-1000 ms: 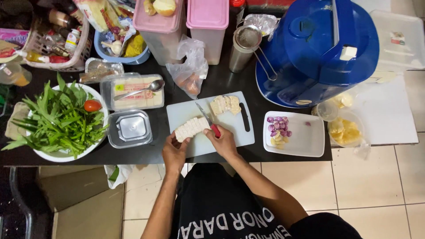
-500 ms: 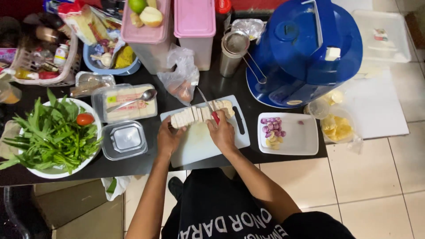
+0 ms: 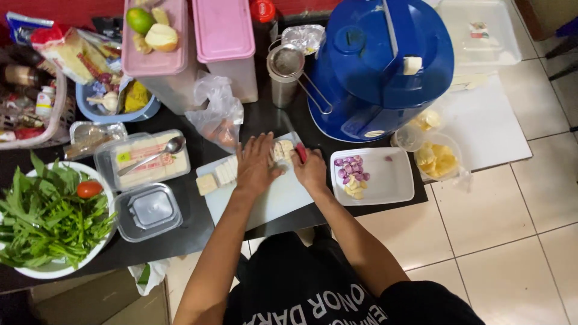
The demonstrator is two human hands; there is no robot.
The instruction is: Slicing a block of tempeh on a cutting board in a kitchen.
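Head view: we see our left hand [image 3: 257, 164] flat, fingers spread, pressing down on pale tofu/tempeh slices [image 3: 226, 171] on the white cutting board [image 3: 274, 201]. Slices look cream-coloured, cut into thin rectangles, fanned in a row just left of the palm; one square piece [image 3: 206, 184] sits apart at the board's left edge, and more cut bits [image 3: 283, 149] lie just beyond the fingertips, betw. both hands. Our right hand [image 3: 311, 171] is closed around a red-handled knife [image 3: 300, 153], blade mostly hidden by the hand, so we can't tell its angle.

Just right of the right hand: white rectangular tray [image 3: 394, 186] w/ purple shallots [image 3: 351, 167] and pale garlic cloves. Beyond that hand, a big blue water jug [image 3: 379, 66] crowds the far side, w/ a metal strainer on a cup [image 3: 286, 66] beside it. Beyond the left hand, a crumpled clear plastic bag [image 3: 218, 114] lies close to the board, pink-lidded tubs [image 3: 223, 36] behind it. Left of the left hand: clear container w/ a spoon [image 3: 158, 153] on top, a small lidded clear box [image 3: 149, 210], then a white bowl of leafy greens [image 3: 42, 222] w/ a red tomato [image 3: 89, 189].
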